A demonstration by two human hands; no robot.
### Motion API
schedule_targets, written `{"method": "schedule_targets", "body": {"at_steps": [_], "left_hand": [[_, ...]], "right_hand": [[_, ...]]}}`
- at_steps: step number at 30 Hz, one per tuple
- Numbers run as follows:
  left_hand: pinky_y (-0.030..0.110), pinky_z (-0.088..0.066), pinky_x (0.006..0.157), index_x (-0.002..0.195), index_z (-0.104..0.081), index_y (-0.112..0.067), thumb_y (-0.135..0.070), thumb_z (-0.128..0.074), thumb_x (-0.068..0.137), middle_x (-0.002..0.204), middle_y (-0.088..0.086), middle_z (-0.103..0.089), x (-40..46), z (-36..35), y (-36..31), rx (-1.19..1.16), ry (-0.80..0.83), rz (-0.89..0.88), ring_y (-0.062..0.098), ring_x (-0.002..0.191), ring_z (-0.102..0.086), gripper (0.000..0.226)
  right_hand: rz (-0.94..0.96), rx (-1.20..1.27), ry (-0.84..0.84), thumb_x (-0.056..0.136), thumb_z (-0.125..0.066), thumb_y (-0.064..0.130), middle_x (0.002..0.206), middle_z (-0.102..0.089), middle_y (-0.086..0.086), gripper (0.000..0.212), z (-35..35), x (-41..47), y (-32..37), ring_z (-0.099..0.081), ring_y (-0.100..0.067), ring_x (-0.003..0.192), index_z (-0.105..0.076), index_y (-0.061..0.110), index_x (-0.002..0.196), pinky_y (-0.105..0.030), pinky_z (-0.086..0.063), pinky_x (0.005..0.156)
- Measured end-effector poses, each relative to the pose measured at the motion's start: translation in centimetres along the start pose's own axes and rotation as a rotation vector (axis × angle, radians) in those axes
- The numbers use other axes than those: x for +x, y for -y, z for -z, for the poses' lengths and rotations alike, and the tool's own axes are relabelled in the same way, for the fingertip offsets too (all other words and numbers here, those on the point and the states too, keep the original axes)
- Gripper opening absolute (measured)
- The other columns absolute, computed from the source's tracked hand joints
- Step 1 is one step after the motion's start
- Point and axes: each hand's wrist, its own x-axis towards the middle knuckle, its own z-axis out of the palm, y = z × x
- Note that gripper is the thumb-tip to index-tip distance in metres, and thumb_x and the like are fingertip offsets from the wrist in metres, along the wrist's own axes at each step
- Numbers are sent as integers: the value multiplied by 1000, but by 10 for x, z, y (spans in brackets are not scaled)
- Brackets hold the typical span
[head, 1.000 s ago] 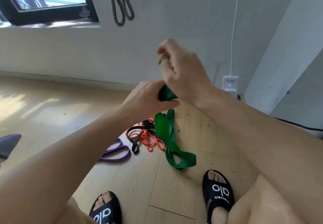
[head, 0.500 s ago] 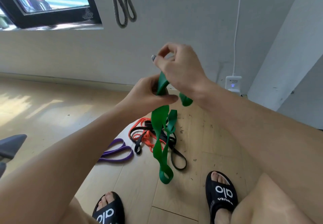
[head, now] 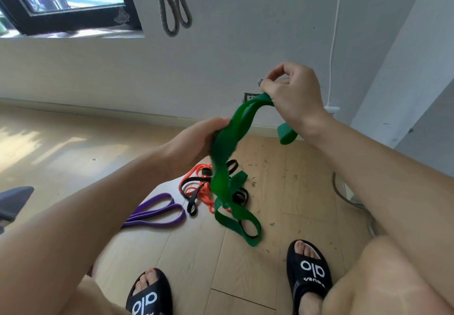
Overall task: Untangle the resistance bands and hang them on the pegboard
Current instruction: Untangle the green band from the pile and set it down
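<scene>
A wide green resistance band [head: 224, 164] hangs twisted between both hands above the wooden floor. My left hand [head: 196, 140] grips it at mid-length. My right hand [head: 292, 95], higher and to the right, pinches its upper end, and a short green loop sticks out below that wrist. The band's lower loops rest on the floor. Beneath them lie an orange band [head: 196, 191] and a black band [head: 194, 183], tangled together. A purple band [head: 157, 212] lies apart to their left. A grey band [head: 173, 2] hangs on the white wall.
My two feet in black slides, left [head: 148, 292] and right [head: 308, 273], stand near the bottom edge. A white cable [head: 335, 32] runs down the wall to a plug. A dark-framed window [head: 71, 0] is at upper left. A grey object [head: 13, 200] juts in at the left.
My right hand has moved up and to the right, drawing the green band's upper end away from my left hand. The band's lower loops have shifted on the floor.
</scene>
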Motion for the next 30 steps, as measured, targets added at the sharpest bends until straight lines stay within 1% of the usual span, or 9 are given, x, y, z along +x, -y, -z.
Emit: {"method": "schedule_targets", "body": {"at_steps": [2, 5, 9, 13, 17, 20, 24, 26, 30], "left_hand": [[25, -49, 80, 107, -66, -12, -40, -48, 93, 85, -4, -66, 1, -2, 2, 66, 41, -10, 10, 83, -63, 36], [28, -49, 84, 116, -63, -9, -34, -57, 93, 96, 2, -69, -1, -2, 1, 58, 67, -12, 14, 91, -64, 35], [30, -54, 91, 121, -63, -13, -27, -63, 89, 107, 1, -73, -2, -1, -1, 23, 104, -30, 19, 103, -68, 35], [33, -53, 85, 111, -65, -8, -31, -78, 79, 86, -4, -66, -4, 5, -3, 113, 110, -40, 15, 83, -65, 41], [25, -50, 66, 103, -64, -2, -20, -73, 81, 72, -5, -59, -6, 5, -6, 178, 71, -61, 13, 66, -60, 30], [32, -54, 72, 99, -64, -3, -18, -65, 84, 74, 1, -59, -8, 4, -5, 214, 97, -89, 19, 70, -62, 21], [30, -55, 81, 100, -68, -11, -27, -60, 86, 81, 2, -68, -10, 2, -3, 153, 80, -54, 20, 81, -68, 23], [36, -55, 77, 94, -67, -14, -31, -70, 88, 76, 4, -63, -10, 1, -3, 175, 95, -53, 23, 75, -64, 19], [29, -55, 65, 96, -66, -10, -8, -69, 94, 74, 1, -67, -11, 0, -5, 218, 84, -83, 19, 65, -64, 4]], "right_hand": [[5, 16, -4, 89, -70, 21, 60, -60, 9, 10, -3, -1, 0, -56, -6, 57, -64, 21, 81, -24, -46, 62], [29, 74, 9, 90, -71, 20, 51, -56, 11, 12, -6, -6, 5, -51, -4, 49, -64, 17, 81, -20, -44, 57], [102, 136, 61, 92, -74, 23, 64, -69, -4, 13, -6, -10, 14, -65, -14, 59, -65, 14, 87, -20, -50, 58], [159, -66, 92, 90, -74, 26, 59, -68, 2, 14, -1, -12, -2, -62, -5, 54, -64, 19, 83, -21, -48, 58], [221, -248, 104, 91, -71, 32, 64, -67, 6, 16, 0, -13, -11, -65, -12, 65, -65, 19, 83, -32, -55, 65], [267, -273, 88, 93, -68, 33, 67, -67, 5, 17, -2, -12, -8, -65, -14, 66, -64, 19, 84, -35, -57, 66], [254, -274, 81, 94, -68, 31, 65, -67, 4, 16, -2, -10, -13, -65, -15, 66, -64, 19, 83, -37, -57, 68], [249, -292, 88, 94, -68, 30, 64, -66, 5, 16, -3, -9, -16, -64, -14, 66, -64, 18, 84, -38, -58, 70], [269, -346, 99, 95, -66, 28, 64, -64, 5, 15, -5, -7, -19, -62, -15, 63, -64, 17, 86, -38, -57, 67]]}}
